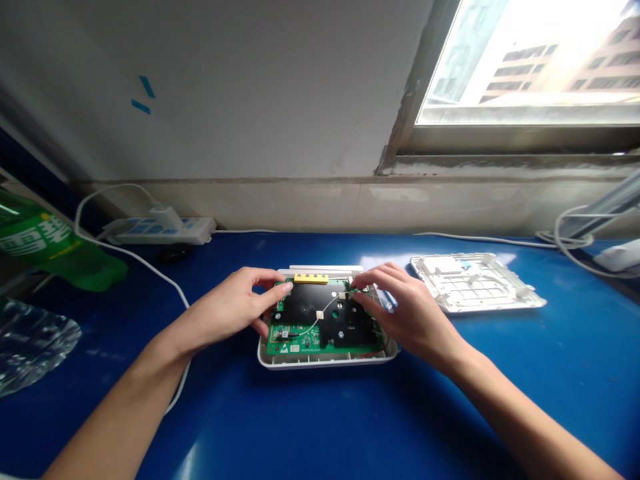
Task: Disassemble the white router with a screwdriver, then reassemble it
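A green circuit board point(313, 340), largely covered by a black plate point(306, 301), sits in a shallow white plastic housing point(327, 363). My left hand point(235, 303) grips the board's left side, thumb on its upper left corner and fingers around the edge. A thin white cable point(313, 325) runs diagonally over the black plate beneath two small pale pads. At the cable's upper right end, my right hand point(405, 300) is closed in a pinch; its fingertips partly hide that end. A yellow connector block point(311, 279) lines the board's far edge.
A white ribbed cover point(475, 283) lies on the blue table point(565, 373) at right. At left are a power strip point(165, 230) with a plugged-in white cord point(145, 261), a green bottle point(60, 247) and a clear plastic bottle point(35, 343). Behind stands a wall with a window.
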Motion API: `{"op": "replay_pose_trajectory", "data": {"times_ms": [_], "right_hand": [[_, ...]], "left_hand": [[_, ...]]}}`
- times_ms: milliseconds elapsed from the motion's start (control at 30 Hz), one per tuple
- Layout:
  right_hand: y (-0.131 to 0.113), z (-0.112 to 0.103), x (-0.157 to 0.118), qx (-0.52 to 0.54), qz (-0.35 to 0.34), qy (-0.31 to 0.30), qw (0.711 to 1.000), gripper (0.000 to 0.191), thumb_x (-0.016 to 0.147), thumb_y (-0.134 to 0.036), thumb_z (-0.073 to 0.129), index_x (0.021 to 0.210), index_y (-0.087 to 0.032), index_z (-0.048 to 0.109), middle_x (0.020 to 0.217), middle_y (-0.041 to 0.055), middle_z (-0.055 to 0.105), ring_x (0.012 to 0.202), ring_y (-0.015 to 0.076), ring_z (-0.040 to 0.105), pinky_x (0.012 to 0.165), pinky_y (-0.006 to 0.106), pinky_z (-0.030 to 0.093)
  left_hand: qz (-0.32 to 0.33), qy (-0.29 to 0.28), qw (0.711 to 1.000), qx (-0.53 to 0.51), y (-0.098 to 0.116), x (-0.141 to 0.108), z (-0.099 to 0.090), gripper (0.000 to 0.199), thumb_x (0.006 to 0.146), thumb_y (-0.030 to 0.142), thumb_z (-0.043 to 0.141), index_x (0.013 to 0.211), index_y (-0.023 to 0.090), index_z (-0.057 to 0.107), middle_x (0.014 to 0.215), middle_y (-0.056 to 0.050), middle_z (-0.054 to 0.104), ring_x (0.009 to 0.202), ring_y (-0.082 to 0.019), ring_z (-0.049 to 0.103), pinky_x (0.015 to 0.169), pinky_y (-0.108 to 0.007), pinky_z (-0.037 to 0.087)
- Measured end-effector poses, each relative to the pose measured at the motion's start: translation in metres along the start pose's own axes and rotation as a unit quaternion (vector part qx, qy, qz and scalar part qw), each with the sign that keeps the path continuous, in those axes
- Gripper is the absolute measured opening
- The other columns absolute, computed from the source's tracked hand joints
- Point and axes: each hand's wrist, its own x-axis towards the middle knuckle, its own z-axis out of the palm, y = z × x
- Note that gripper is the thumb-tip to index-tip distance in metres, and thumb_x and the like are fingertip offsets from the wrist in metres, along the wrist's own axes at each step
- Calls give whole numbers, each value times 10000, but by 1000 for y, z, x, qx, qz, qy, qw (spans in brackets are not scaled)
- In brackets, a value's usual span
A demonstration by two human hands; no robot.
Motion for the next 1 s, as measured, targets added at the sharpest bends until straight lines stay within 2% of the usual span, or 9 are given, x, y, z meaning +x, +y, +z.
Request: {"op": "replay_pose_trajectory", "data": {"times_ms": [67, 167, 300, 367, 433, 533, 700, 1000], "right_hand": [[0, 0, -1, 1, 1, 5, 1000, 95, 998, -149, 731, 1022, -236, 701, 960, 38, 769, 944, 249, 683, 828, 379, 565], [0, 0, -3, -12, 4, 17, 1000, 91, 992, -156, 742, 1026, -234, 708, 973, 42, 746, 908, 230, 691, 812, 359, 566], [1, 2, -3, -31, -4, 16, 999, 85, 1009, -158, 707, 1019, -235, 673, 968, 46, 724, 881, 225, 689, 796, 352, 562], [2, 3, -3, -34, 4, 15, 999, 122, 1000, -137, 699, 1017, -238, 634, 972, 45, 719, 876, 226, 691, 780, 346, 555], [3, 3, -4, -24, 19, 19, 999, 183, 975, -116, 713, 1023, -246, 594, 980, 38, 720, 874, 224, 701, 771, 337, 550], [3, 3, -5, -9, 34, 22, 999, 243, 949, -110, 732, 1010, -261, 553, 969, 24, 722, 871, 225, 706, 759, 331, 539], [3, 3, -5, -19, 21, 24, 999, 257, 952, -112, 716, 1015, -268, 523, 969, 28, 710, 887, 240, 685, 761, 346, 526], [4, 1, -5, -6, 24, 9, 1000, 253, 955, -133, 716, 1017, -271, 513, 972, 31, 726, 896, 240, 691, 763, 354, 533]], "left_hand": [[0, 42, 999, 30, 0, -1, 1, 571, 926, 581, 764, 1322, 169, 768, 1003, -66, 810, 626, -207, 774, 569, -312, 681], [15, 90, 993, 71, 1, -3, 1, 559, 903, 585, 763, 1265, 160, 793, 935, -75, 831, 679, -241, 793, 610, -318, 668], [60, 124, 980, 147, 1, -5, 0, 434, 865, 553, 790, 1131, 217, 859, 951, -58, 853, 835, -269, 817, 719, -317, 648], [73, 140, 969, 190, 1, -5, -1, 384, 859, 553, 789, 1076, 249, 878, 976, -44, 855, 848, -266, 810, 739, -324, 630], [70, 142, 966, 205, 2, -5, -1, 356, 852, 551, 790, 1020, 252, 885, 954, -41, 851, 822, -259, 799, 718, -322, 612], [69, 127, 974, 174, 1, -4, 0, 321, 833, 497, 807, 1001, 233, 873, 873, -36, 836, 789, -241, 788, 699, -302, 608], [82, 110, 982, 130, -1, -1, 1, 322, 814, 403, 817, 1070, 210, 836, 808, -21, 815, 747, -212, 776, 694, -280, 618], [63, 93, 988, 106, 0, -3, -1, 337, 765, 402, 855, 1033, 209, 788, 751, -4, 772, 712, -195, 758, 670, -267, 604]]}}
